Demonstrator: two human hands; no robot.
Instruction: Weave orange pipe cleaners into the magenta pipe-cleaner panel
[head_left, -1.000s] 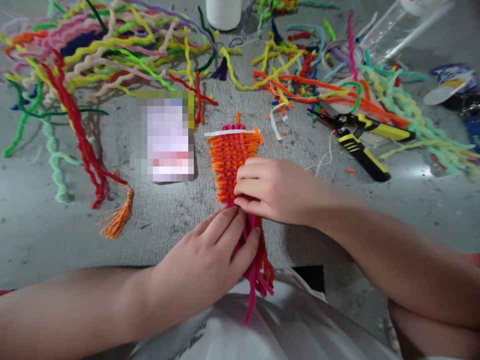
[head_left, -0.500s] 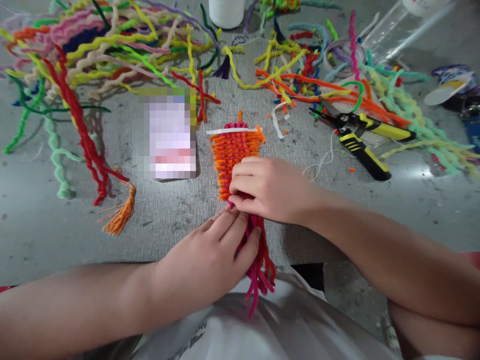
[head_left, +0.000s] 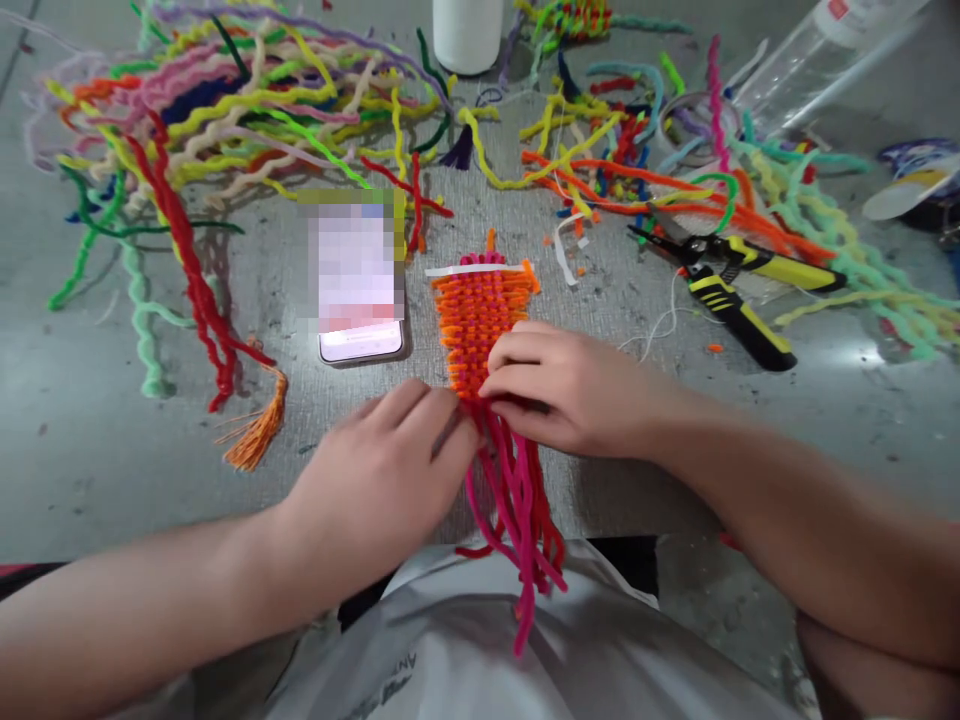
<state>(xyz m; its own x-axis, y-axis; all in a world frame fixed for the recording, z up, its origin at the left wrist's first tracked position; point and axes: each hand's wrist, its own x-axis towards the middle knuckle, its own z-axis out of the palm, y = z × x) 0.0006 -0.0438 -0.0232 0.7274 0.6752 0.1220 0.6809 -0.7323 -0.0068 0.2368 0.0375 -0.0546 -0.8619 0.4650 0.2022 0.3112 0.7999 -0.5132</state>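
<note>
A woven strip of orange and magenta pipe cleaners [head_left: 484, 325] lies on the table in front of me. A narrow white strip [head_left: 476, 270] crosses its far end. From its near end, loose magenta and red pipe cleaners [head_left: 517, 490] hang over the table's edge towards my lap. My left hand [head_left: 394, 465] has its fingers closed on the near left corner of the weave; the fingertips are partly hidden. My right hand [head_left: 574, 385] pinches the near right edge, thumb and forefinger close to the lowest row.
A phone [head_left: 361, 342] lies to the left, beside an orange tassel [head_left: 259, 430]. Yellow-black pliers [head_left: 739, 275] rest at the right. Piles of coloured pipe cleaners [head_left: 247, 110] spread across the back. A white bottle [head_left: 466, 35] and a clear plastic container [head_left: 806, 70] stand or lie behind.
My left hand has shifted left and up off the loose ends, which now show more fully. My right hand stays at the weave's near right edge. The view has moved slightly.
</note>
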